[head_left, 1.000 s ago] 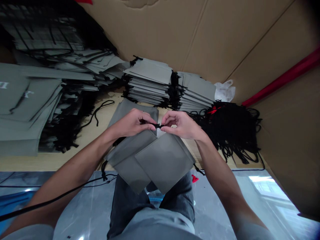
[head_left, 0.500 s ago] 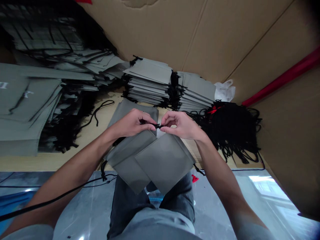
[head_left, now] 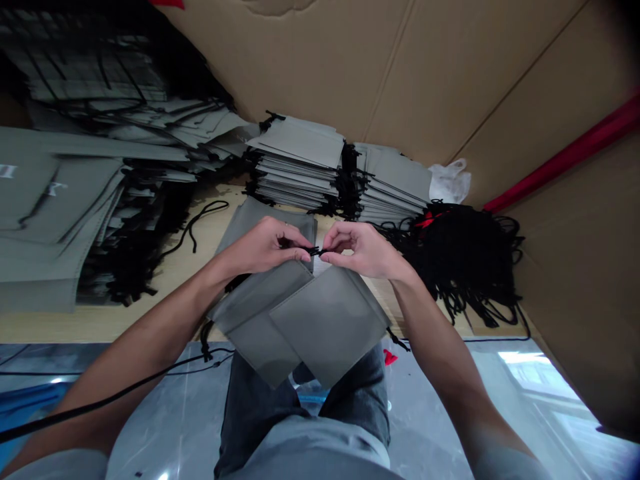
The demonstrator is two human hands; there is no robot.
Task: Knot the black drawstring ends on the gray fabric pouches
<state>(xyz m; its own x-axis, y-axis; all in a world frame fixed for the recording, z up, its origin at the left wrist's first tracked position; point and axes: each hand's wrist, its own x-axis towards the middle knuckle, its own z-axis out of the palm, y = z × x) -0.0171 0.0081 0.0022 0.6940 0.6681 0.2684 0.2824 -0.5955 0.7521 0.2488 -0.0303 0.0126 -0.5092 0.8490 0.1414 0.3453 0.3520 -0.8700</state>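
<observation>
Along the cardboard backing, stacks of grey drawstring pouches and a heap of black cords line the wooden bench. Over the bench edge, two grey pouches overlap below both hands. Left hand and right hand each pinch an end of a black drawstring, fingertips narrowed, apparently mid-knot; tightening calls for a steady opposed pull.

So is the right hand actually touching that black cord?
Touching. The head view shows the right hand pinching the black cord with its fingers, while the left hand grips the cord's other side.
</observation>
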